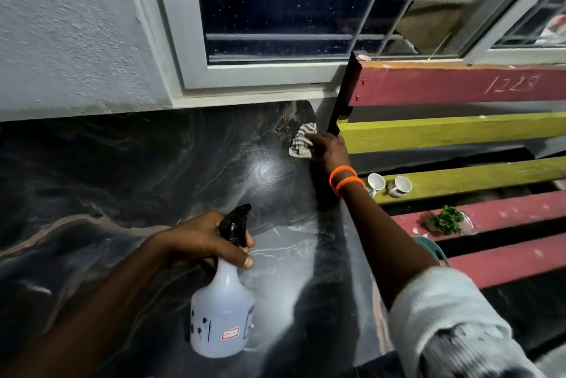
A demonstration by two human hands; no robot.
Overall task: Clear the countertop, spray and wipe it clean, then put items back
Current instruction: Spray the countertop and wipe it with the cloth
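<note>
The black marbled countertop [128, 169] fills the lower left and gleams wet near its middle. My left hand [208, 239] grips the black trigger head of a translucent white spray bottle [222, 313], which hangs just above the counter's near part. My right hand [327, 149], with orange bands on the wrist, presses a striped grey-and-white cloth [301, 140] onto the counter's far right corner, beside a dark post.
To the right, a slatted red and yellow wooden rack [459, 132] stands against the counter. Two small white cups [389, 184] lie on a yellow slat; a small green plant [447, 220] sits on a red slat. A white-framed window [275, 25] rises behind the counter.
</note>
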